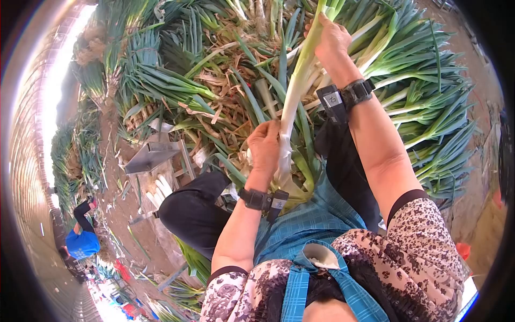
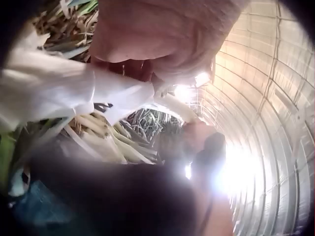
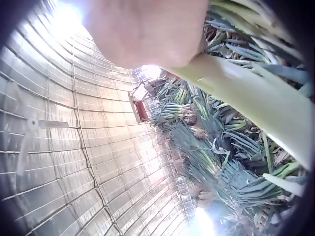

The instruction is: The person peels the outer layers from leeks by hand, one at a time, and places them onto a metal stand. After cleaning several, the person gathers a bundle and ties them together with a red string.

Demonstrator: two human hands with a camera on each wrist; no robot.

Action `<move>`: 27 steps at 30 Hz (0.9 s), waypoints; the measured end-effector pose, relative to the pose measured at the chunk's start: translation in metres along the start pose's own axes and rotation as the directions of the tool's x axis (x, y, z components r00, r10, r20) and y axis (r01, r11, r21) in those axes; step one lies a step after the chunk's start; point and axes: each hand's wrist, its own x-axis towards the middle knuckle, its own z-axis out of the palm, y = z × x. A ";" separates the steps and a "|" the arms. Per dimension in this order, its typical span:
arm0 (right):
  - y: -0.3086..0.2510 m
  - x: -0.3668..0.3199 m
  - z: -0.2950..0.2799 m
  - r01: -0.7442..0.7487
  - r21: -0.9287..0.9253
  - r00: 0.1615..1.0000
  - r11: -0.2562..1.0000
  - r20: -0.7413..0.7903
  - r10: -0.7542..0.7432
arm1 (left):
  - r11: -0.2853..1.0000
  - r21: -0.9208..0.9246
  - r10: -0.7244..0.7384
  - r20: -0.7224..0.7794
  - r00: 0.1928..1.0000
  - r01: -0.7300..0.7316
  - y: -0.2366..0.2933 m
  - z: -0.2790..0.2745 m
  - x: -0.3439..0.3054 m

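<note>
A long leek, pale green above and white below, slants across the person's lap. My right hand grips it high up, near the green leaves. Lower down, my left hand has its fingers curled at the white stem. In the left wrist view the left hand pinches loose white skin on that stem; its fingertips are partly hidden. The right wrist view shows the right hand close around the pale green part of the leek.
Leeks with fanned green leaves lie in a row at the right. Dry peelings and leek bundles cover the ground ahead. A metal stand is by the left knee. Another person in blue is far left.
</note>
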 end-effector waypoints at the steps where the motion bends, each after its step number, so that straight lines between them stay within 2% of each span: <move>1: 0.000 0.002 -0.004 -0.014 0.017 1.000 1.000 -0.013 0.014 | 0.968 -0.251 -0.026 -0.035 0.999 0.016 -0.003 0.001 -0.001; 3: -0.003 0.010 -0.007 -0.001 0.007 1.000 1.000 -0.028 0.001 | 0.950 -0.308 -0.083 -0.075 0.994 0.056 -0.005 -0.005 -0.002; 5: -0.005 0.015 -0.009 0.045 0.015 0.995 0.999 -0.092 -0.043 | 0.805 -0.590 -0.168 -0.139 0.976 0.055 -0.007 -0.019 -0.003; 6: -0.006 0.019 -0.011 0.041 0.038 0.993 0.998 -0.112 -0.036 | 0.842 -0.539 -0.046 -0.069 0.997 0.002 -0.004 -0.029 -0.007; 7: -0.004 0.026 -0.013 0.040 0.041 0.993 0.998 -0.111 -0.035 | 0.844 -0.537 -0.044 -0.070 0.997 -0.001 -0.005 -0.031 -0.011; 8: -0.002 0.032 -0.015 0.078 0.017 0.990 0.997 -0.118 -0.075 | 0.987 0.041 0.159 -0.114 0.981 -0.155 -0.009 -0.031 -0.016; 9: 0.002 0.039 -0.018 0.114 -0.009 0.986 0.993 -0.124 -0.114 | 0.757 0.602 0.343 -0.036 0.939 -0.254 -0.001 -0.024 -0.024; 10: 0.002 0.039 -0.019 0.129 -0.029 0.985 0.991 -0.109 -0.132 | 0.608 0.760 0.313 0.039 0.949 -0.232 0.009 -0.016 -0.033; 11: 0.004 0.037 -0.021 0.126 -0.031 0.986 0.992 -0.109 -0.128 | 0.608 0.761 0.310 0.036 0.950 -0.228 0.009 -0.012 -0.032; 12: 0.003 0.030 -0.019 0.115 -0.025 0.989 0.993 -0.087 -0.116 | 0.377 0.835 0.519 0.170 0.838 -0.402 0.011 -0.006 -0.024; 14: 0.002 0.026 -0.016 0.112 -0.015 0.992 0.994 -0.064 -0.112 | 0.150 0.836 0.629 0.331 0.704 -0.527 0.008 -0.001 -0.007; 15: 0.005 0.027 -0.018 0.117 -0.010 0.992 0.993 -0.055 -0.118 | 0.149 0.833 0.630 0.335 0.700 -0.533 0.001 -0.008 -0.004; 17: 0.003 0.030 -0.020 0.122 -0.002 0.992 0.993 -0.044 -0.122 | 0.055 0.846 0.433 0.459 0.776 -0.531 -0.006 -0.025 0.003; 19: -0.002 0.033 -0.022 0.191 -0.002 0.980 0.982 -0.051 -0.191 | 0.074 0.850 0.442 0.442 0.781 -0.522 -0.005 -0.049 -0.016; 20: -0.004 0.032 -0.020 0.188 0.003 0.981 0.982 -0.053 -0.188 | 0.127 0.859 0.416 0.408 0.812 -0.496 -0.011 -0.069 -0.026; 23: -0.016 0.024 -0.015 0.139 -0.396 0.932 0.908 -0.257 -0.255 | 0.234 0.869 0.393 0.325 0.860 -0.435 -0.030 -0.102 -0.044; 25: -0.013 0.022 -0.015 0.136 -0.376 0.949 0.917 -0.217 -0.229 | 0.285 0.873 0.403 0.265 0.876 -0.396 -0.018 -0.094 -0.052; 26: -0.005 0.038 -0.021 0.163 -0.179 0.967 0.970 -0.168 -0.193 | 0.144 0.873 0.597 0.299 0.745 -0.466 -0.003 -0.076 -0.049; 27: 0.000 0.048 -0.024 0.172 0.026 0.979 0.985 -0.113 -0.168 | 0.069 0.868 0.681 0.319 0.660 -0.491 0.003 -0.064 -0.050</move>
